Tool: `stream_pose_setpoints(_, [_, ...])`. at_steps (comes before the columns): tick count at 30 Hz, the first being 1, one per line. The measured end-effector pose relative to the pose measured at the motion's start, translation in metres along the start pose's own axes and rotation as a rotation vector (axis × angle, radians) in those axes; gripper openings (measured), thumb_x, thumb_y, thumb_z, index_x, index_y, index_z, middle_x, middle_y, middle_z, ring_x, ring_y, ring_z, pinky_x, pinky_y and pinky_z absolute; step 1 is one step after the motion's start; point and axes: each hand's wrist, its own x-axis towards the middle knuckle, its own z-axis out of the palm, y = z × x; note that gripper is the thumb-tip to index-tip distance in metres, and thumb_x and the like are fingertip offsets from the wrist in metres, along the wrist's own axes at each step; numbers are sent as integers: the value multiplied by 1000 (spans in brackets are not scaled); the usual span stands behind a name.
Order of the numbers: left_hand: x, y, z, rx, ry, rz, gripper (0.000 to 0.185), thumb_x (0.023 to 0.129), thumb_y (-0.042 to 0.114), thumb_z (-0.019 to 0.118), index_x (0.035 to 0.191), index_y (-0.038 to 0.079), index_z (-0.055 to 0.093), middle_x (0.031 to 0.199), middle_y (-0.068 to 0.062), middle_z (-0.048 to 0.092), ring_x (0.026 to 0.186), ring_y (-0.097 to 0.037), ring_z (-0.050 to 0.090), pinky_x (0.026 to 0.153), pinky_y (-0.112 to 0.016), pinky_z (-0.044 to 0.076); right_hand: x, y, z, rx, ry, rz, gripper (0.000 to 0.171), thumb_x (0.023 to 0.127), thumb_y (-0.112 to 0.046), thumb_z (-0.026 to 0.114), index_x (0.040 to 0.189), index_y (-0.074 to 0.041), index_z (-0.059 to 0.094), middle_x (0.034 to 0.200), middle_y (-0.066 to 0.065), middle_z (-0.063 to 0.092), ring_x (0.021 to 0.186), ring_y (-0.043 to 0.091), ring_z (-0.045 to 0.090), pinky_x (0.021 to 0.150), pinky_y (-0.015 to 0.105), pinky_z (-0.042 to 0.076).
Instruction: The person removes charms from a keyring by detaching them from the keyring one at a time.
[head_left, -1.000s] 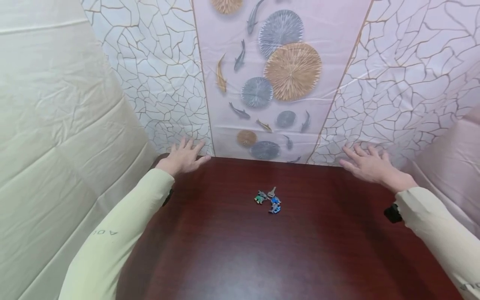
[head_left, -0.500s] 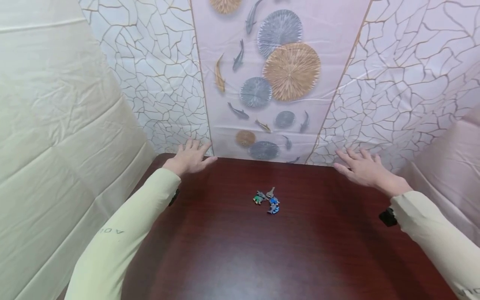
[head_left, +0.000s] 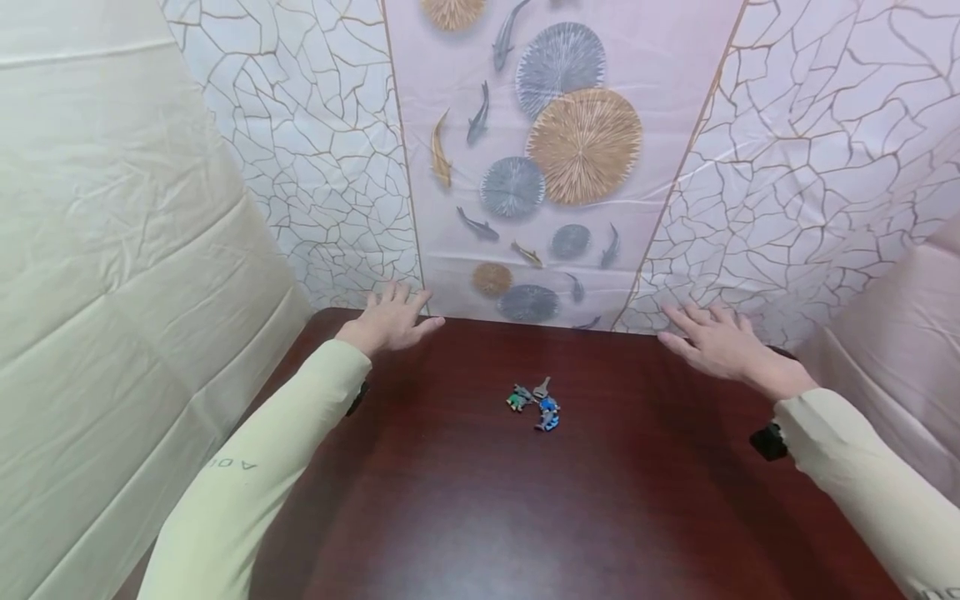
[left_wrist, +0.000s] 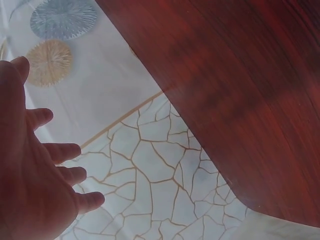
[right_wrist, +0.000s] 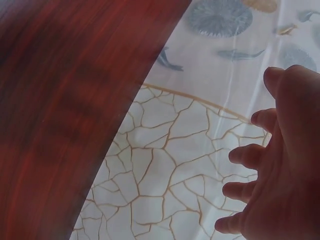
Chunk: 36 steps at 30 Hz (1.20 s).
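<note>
My left hand [head_left: 392,322] hovers over the far left part of the dark red table [head_left: 465,492], its fingers spread and nothing in it. Near the far right edge, my right hand [head_left: 717,343] is held the same way, also with nothing in it. Between them on the tabletop lies a small cluster: a grey key [head_left: 542,388], a green-and-grey piece [head_left: 517,398] and blue-and-grey pieces [head_left: 548,412] like little figures. Neither hand touches the cluster. Each wrist view shows spread fingers [left_wrist: 90,201] over the table's edge and the cloth, without the cluster.
A printed cloth [head_left: 585,146] with fish and round motifs hangs behind the table's far edge. Pale creased fabric [head_left: 150,275] rises along the left side, and pinkish fabric [head_left: 892,325] along the right. Black bands [head_left: 769,441] sit at the wrists.
Both hands have shifted slightly inward, the left one to the right and the right one to the left. The small cluster stays where it lay.
</note>
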Motion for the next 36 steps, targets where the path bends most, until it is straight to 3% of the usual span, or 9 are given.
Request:
stream_pose_setpoints(11, [2,16,7,17,68,100,68,99,61,33,153,20,28,156,-19,31,148,-41,21,113,-67,23,7,-23,16,19,27,-33,69,101,-58,30,156,-16,24,157,29,23,142,55,14,105,79,10])
stream_pose_setpoints(16, [3,26,14,6,75,136,65,100,59,34,152,19,31,155,-17,35,147,-40,24,113,-65,25,7,-32,22,21,28,-55,67,102,-55,32,155,-13,26,155,31,26,140,58,18,104,77,18])
stream_pose_setpoints(26, [8,39,34,-10,52,145,66,100,60,32,152,20,30,154,-15,35,147,-38,25,114,-63,25,11,-46,33,78,24,-62,68,102,-55,33,154,-12,28,157,31,22,141,59,18,106,76,16])
stream_pose_setpoints(36, [13,53,46,-46,48,163,66,99,59,36,151,19,32,152,-13,38,142,-36,32,109,-59,32,13,-57,42,101,51,-79,65,103,-52,35,154,-12,30,155,28,30,140,54,25,104,74,24])
